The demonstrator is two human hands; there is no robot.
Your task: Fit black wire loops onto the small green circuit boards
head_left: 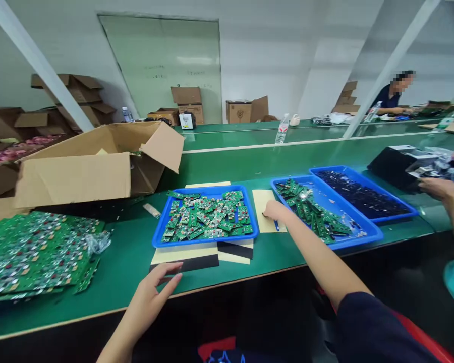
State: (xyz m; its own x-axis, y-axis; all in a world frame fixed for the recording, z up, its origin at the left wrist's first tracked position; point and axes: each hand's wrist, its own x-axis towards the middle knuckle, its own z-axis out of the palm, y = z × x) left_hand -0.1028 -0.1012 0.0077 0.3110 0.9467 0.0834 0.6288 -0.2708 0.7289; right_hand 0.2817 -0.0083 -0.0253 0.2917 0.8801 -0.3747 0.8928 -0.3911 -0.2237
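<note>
Okay so your left hand (pixel 149 295) has nothing in it, thumb and fingers spread apart just over the front edge of the table (pixel 130 267). It's nearest the striped sheets (pixel 191 263) poking out from beneath the left tray (pixel 206 243). My guess is the tray's weight pins those sheets so they don't slide around.

Your right hand (pixel 278 210) is down at the pale sheet (pixel 261 199) between two trays, fingers bent toward it. A blue pen (pixel 276 225) lies on that sheet, partly covered by your hand. Can't tell if you're pinching it or just touching it, because your hand hides the fingertips. That gap looks like a handy flat spot for paper, with both trays in easy reach.

The left tray is full of small green boards (pixel 200 217), and the middle tray (pixel 327 196) has more heaped toward its left and front. I'd say the raised rims are there to stop loose boards skating off. Far left, big panels (pixel 41 252) sit stacked flat, probably because they're broad enough to pile up without a tray. The open carton (pixel 75 176) is parked behind them, seemingly to leave the front of the table for your arms.
</note>
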